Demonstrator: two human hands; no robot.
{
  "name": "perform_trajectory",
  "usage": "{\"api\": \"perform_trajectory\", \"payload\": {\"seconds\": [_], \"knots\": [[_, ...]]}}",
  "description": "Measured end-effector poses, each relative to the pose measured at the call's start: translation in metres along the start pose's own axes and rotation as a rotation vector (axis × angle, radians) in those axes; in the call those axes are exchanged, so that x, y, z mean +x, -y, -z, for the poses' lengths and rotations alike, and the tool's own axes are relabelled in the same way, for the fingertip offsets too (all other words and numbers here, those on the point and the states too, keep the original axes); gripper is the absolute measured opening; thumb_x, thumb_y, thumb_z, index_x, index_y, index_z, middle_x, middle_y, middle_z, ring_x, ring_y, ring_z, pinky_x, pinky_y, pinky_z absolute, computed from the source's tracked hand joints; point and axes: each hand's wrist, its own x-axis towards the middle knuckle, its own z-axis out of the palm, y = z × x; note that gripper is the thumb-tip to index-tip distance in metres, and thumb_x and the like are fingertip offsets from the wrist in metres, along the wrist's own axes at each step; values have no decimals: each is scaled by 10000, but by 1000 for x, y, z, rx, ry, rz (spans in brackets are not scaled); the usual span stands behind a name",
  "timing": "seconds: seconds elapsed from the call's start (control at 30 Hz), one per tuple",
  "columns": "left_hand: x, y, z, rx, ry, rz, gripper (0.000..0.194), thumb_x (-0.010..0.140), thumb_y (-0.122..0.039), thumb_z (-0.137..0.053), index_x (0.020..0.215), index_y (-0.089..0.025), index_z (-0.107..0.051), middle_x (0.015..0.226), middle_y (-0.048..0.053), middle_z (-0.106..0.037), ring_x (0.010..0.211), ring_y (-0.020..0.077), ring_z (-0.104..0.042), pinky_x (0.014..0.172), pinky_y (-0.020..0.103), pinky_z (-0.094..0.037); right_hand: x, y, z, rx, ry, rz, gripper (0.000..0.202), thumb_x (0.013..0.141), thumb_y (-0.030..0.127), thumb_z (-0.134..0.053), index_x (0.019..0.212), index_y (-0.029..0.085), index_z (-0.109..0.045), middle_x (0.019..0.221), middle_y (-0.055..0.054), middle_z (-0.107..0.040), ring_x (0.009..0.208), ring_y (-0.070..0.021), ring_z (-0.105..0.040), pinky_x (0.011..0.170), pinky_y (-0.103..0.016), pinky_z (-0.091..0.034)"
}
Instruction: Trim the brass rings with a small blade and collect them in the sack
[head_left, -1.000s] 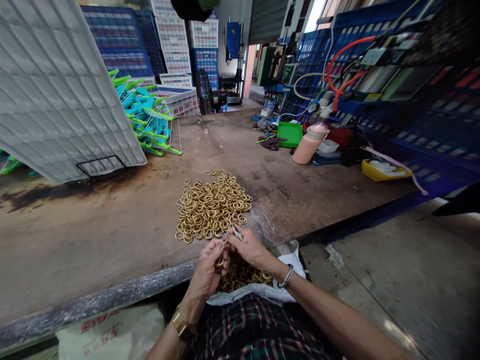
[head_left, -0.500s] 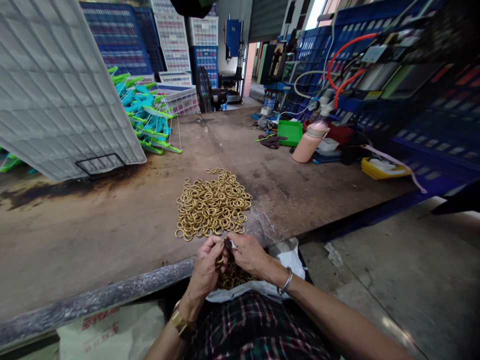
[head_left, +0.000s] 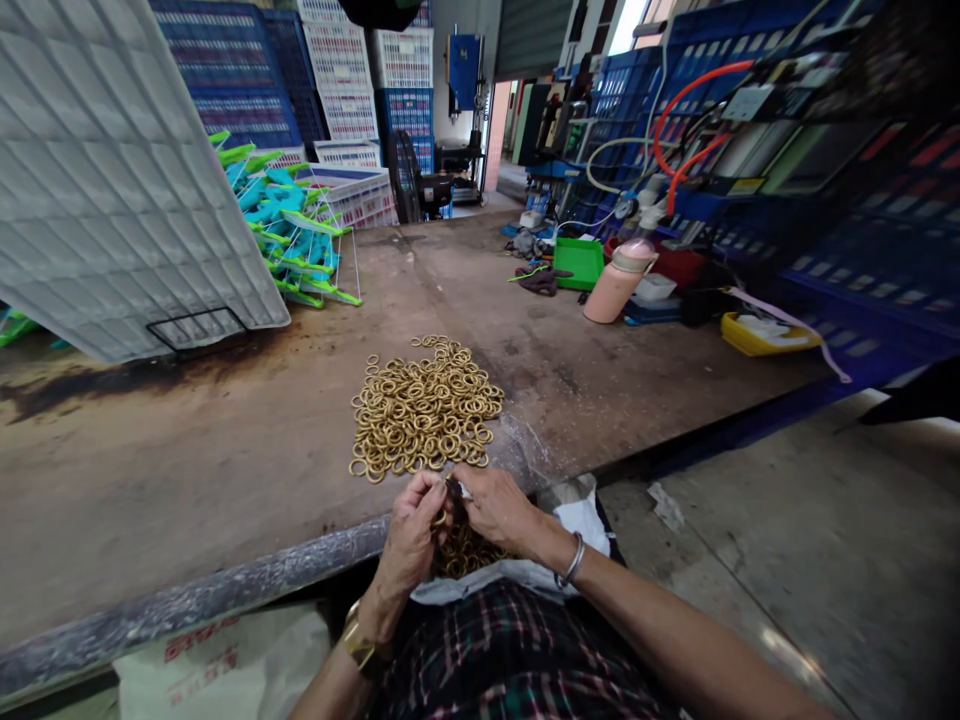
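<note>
My left hand (head_left: 411, 528) is closed, with its thumb and fingers pinching a brass-coloured ring (head_left: 439, 519) near the table's front edge. Right beside it, my right hand (head_left: 501, 506) is closed too. Something small and dark (head_left: 453, 488) shows between the two hands, at the right fingertips; its kind is hidden. Just beyond the fingers, a heap of brass-coloured rings (head_left: 424, 410) lies on the table. Below my hands, more rings (head_left: 469, 552), darker in the shade, fill a white bag (head_left: 499, 574) at my lap.
The wooden table (head_left: 225, 450) spreads ahead and left. A grey-white ribbed panel (head_left: 135, 180) leans at the left before green-and-blue plastic pieces (head_left: 300, 230). On the right stand a pink bottle (head_left: 616, 288), a green tray (head_left: 578, 264) and a yellow tray (head_left: 765, 338). Crates (head_left: 337, 90) are stacked behind.
My hands stay in almost the same place, fingers together. The ring heap looks unchanged. The whole view has shifted very slightly.
</note>
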Motion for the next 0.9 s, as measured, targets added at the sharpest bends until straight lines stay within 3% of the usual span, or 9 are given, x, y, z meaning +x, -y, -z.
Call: {"api": "perform_trajectory", "payload": {"seconds": [0.63,0.9], "knots": [[-1,5,2,5,-26,-2,309,722,-444,-617,696,-189,-444,544,-73,-481,412,39,-397,374,147,-244,1,14,5,-105,-4,-103,206,785,114,-394,938,168,-521,843,-65,-658,756,-167,-595,590,-254,-279],[-1,7,4,24,-25,-3,324,720,-461,-613,699,-190,-435,544,-73,-468,415,41,-398,373,146,-242,2,13,7,-99,58,-71,225,805,122,-372,964,147,-529,837,-83,-653,725,-164,-581,598,-254,-291]]}}
